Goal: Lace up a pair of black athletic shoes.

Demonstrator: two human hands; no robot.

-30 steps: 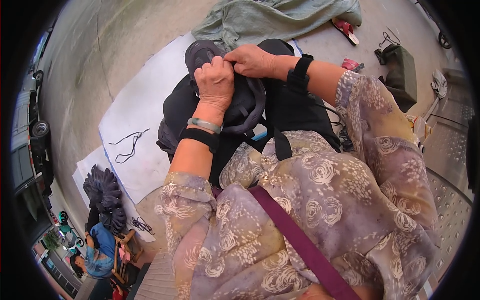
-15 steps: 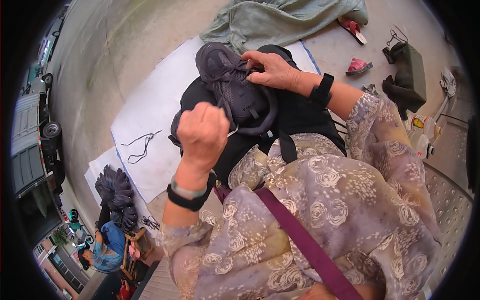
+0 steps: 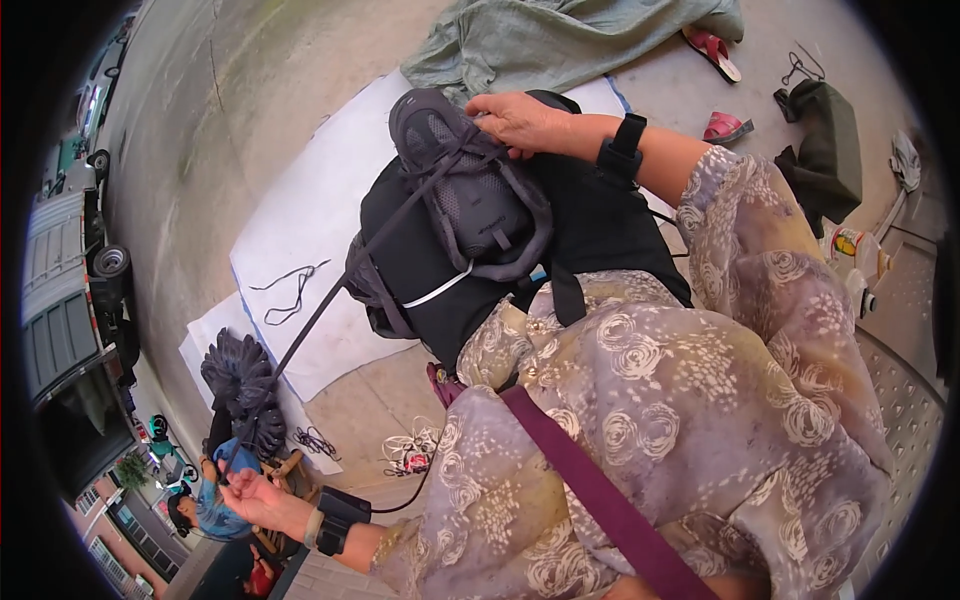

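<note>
A dark grey mesh shoe upper [image 3: 480, 210] rests on my black-clad lap, with its tongue pointing away from me. My right hand [image 3: 525, 122] is closed at the far right edge of the upper, pinching it beside the tongue; the fingertips are partly hidden. A long dark shoelace [image 3: 345, 278] runs taut from the upper down to the lower left. At its far end my left hand [image 3: 262, 500] is stretched well out to the side, thumb and fingers pinched on the lace. A thin white strip [image 3: 438, 288] sticks out under the upper's near edge.
White sheeting [image 3: 300, 215] covers the ground ahead, with a loose black lace [image 3: 295, 292] on it. A bunch of dark uppers [image 3: 240, 385] lies at left, near a seated person in blue [image 3: 215, 510]. Green cloth [image 3: 560, 45], red sandals [image 3: 722, 127] and a dark box [image 3: 828, 150] lie beyond.
My left hand has swung from beside the upper far out to the lower left, drawing the lace out long and straight. My right hand has shifted slightly away toward the tongue.
</note>
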